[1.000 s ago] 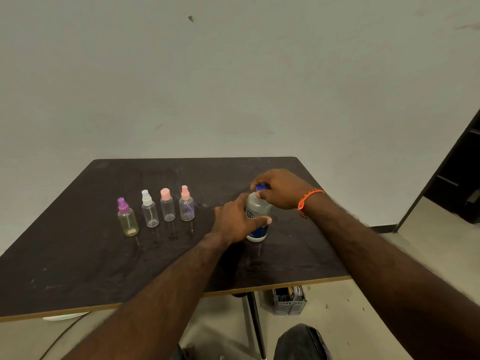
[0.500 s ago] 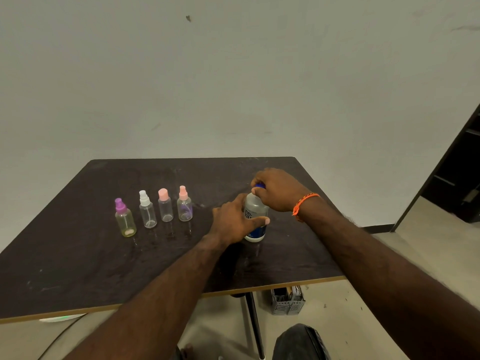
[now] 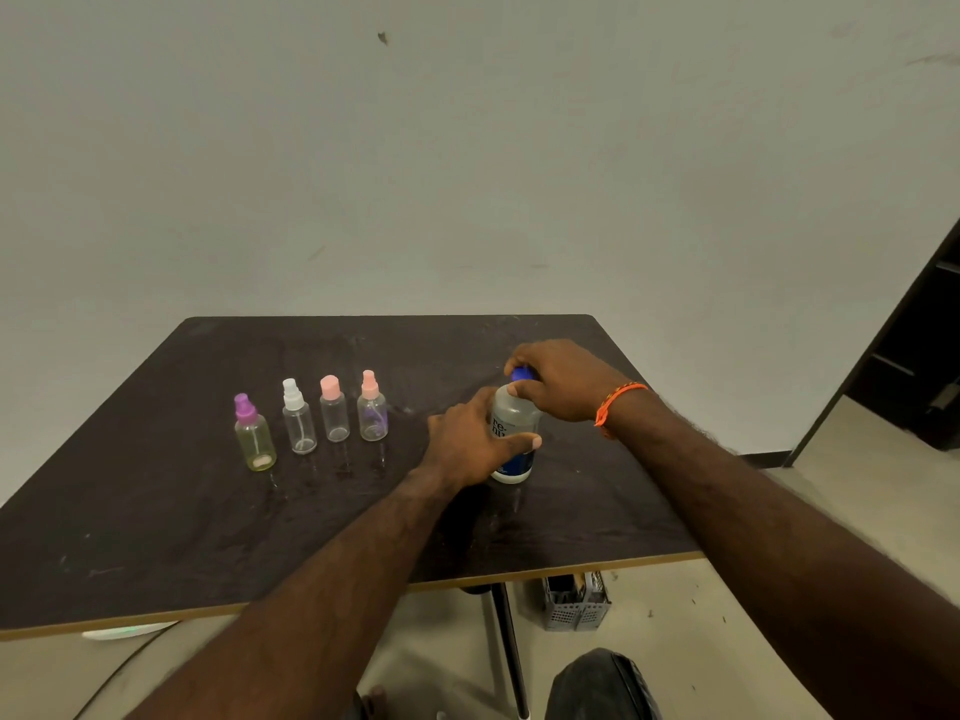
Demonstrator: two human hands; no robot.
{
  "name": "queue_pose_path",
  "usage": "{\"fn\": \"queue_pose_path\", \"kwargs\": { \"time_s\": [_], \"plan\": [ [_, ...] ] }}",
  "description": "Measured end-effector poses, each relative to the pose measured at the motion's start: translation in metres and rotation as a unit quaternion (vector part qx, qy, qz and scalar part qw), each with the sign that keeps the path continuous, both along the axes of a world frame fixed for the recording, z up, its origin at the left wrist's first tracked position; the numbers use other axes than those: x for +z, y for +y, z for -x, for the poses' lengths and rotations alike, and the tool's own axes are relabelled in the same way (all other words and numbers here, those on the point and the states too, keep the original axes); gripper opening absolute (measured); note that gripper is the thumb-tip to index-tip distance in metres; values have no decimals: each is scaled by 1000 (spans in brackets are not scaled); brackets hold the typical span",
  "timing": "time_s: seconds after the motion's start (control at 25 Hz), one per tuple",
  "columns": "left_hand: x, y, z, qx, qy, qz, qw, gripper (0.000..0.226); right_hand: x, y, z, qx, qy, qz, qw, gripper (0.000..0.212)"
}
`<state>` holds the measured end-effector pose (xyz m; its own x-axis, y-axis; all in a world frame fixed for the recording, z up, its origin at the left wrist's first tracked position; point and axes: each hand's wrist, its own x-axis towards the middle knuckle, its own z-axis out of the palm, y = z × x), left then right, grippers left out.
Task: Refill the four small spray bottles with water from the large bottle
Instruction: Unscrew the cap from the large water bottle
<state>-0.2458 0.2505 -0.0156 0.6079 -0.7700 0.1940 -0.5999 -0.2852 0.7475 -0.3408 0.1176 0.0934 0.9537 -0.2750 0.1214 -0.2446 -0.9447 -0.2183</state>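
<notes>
large bottle (image 3: pixel 514 433) upright, right of centre frame on the dark tabletop (image 3: pixel 156 511), long axis vertical. left hand (image 3: pixel 470 441) wraps its body; right hand (image 3: pixel 558 379) clamps the blue cap (image 3: pixel 521 375) from above. likely uncapping. four small spray bottles (image 3: pixel 311 415) stand in a row well apart toward frame left, caps on, nearer the left hand; pour will have to travel that way.

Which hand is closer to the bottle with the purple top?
Left. The left hand grips the large bottle, on the side toward the purple-topped bottle; the right hand holds its blue cap, farther away.
</notes>
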Motion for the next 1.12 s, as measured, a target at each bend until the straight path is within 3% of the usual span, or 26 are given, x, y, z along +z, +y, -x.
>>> {"fn": "queue_pose_path", "kwargs": {
  "time_s": [0.24,0.44,0.72,0.88,1.04,1.12],
  "plan": [
    [0,-1,1,-1,9,-1,1000,89,7,-11,10,24,-18,-79,996,31],
    [-4,-3,1,3,15,5,1000,97,-12,-35,24,-102,-148,-145,973,34],
    [-7,-4,-2,5,1,11,1000,98,-103,-86,55,-261,-2,-58,963,32],
    [-10,-4,-4,2,2,17,1000,96,-126,-96,56,-295,3,-80,952,45],
    [-16,-5,-8,-6,21,29,999,92,-122,-97,58,-280,16,-39,959,78],
    [-16,-7,-9,-6,20,24,999,90,-110,-87,59,-177,-10,-11,984,87]
  ]
}}
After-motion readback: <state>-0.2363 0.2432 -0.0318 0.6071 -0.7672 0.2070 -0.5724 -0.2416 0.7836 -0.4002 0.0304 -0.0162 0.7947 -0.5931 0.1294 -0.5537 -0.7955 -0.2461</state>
